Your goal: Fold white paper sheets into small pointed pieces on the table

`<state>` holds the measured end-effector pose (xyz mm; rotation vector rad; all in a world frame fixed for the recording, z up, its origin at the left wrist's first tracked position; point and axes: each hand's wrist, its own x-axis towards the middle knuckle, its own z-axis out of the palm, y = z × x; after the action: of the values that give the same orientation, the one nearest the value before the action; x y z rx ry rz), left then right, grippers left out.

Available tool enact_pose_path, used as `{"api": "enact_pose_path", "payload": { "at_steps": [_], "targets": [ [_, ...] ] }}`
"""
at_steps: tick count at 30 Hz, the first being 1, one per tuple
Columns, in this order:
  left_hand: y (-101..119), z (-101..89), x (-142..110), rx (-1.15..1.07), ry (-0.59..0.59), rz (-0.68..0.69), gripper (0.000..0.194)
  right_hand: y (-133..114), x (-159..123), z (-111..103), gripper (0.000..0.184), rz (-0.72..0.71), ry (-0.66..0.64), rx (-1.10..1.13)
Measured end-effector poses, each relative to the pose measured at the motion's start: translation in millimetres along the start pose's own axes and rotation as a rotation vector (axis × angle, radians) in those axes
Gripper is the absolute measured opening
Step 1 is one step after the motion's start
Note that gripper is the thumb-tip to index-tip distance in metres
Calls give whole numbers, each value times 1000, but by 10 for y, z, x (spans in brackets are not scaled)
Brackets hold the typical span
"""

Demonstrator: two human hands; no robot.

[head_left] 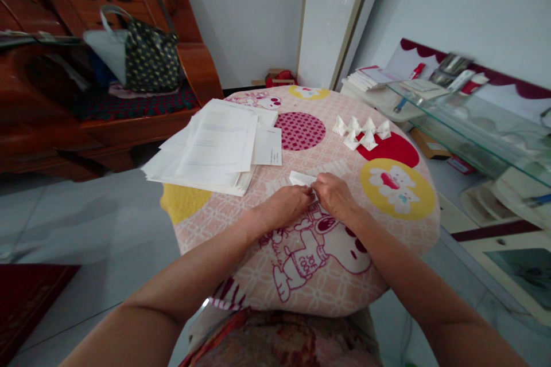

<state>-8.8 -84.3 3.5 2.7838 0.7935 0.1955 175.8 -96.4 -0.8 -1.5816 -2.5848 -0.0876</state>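
A small piece of folded white paper point(300, 178) lies between my two hands near the middle of the round table. My left hand point(291, 203) is closed, its fingertips pinching the paper's near edge. From the other side my right hand point(332, 194) is closed on the same paper, and its fingers hide part of it. Toward the back right stand several small folded paper shapes point(362, 131) in a loose cluster of two rows. At the left of the table a thick stack of printed white sheets point(215, 143) spreads out unevenly.
A patterned cloth point(258, 275) covers the table point(400, 241). Close by on the right is a glass-topped cabinet point(473, 132) with papers and metal containers. A wooden bench point(146, 120) with a dark patterned bag point(150, 57) stands at the left. A cardboard box point(275, 78) sits behind.
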Motion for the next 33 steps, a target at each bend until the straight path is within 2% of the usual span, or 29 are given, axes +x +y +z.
{"api": "enact_pose_path", "payload": {
  "at_steps": [3, 10, 12, 16, 18, 22, 27, 30, 33],
  "targets": [
    [16, 20, 13, 53, -29, 2, 23, -20, -4, -12, 28, -22, -11, -17],
    [-22, -23, -1, 13, -47, -38, 23, -6, 15, 21, 28, -41, -30, 3],
    [-33, -59, -11, -2, 20, -51, 22, 3, -1, 49, 29, -45, -27, 15],
    [-57, -93, -5, -41, 284, -89, 21, -9, -112, 84, 27, -70, 39, 66],
    [-77, -72, 8, -52, 328, -71, 23, -28, -190, 83, 22, -97, 71, 116],
    [-117, 6, 25, -7, 172, -33, 32, -49, -298, 72, 20, -91, 114, 221],
    [-110, 9, 11, 135, 15, -152, 24, 2, -290, 90, 23, -15, 154, 397],
    [-87, -26, 11, 185, -38, -189, 23, 52, -215, 63, 23, 101, 194, 527],
    [-80, -34, 20, 207, -76, -190, 24, 104, -66, -2, 17, 288, 155, 646]
  ]
}}
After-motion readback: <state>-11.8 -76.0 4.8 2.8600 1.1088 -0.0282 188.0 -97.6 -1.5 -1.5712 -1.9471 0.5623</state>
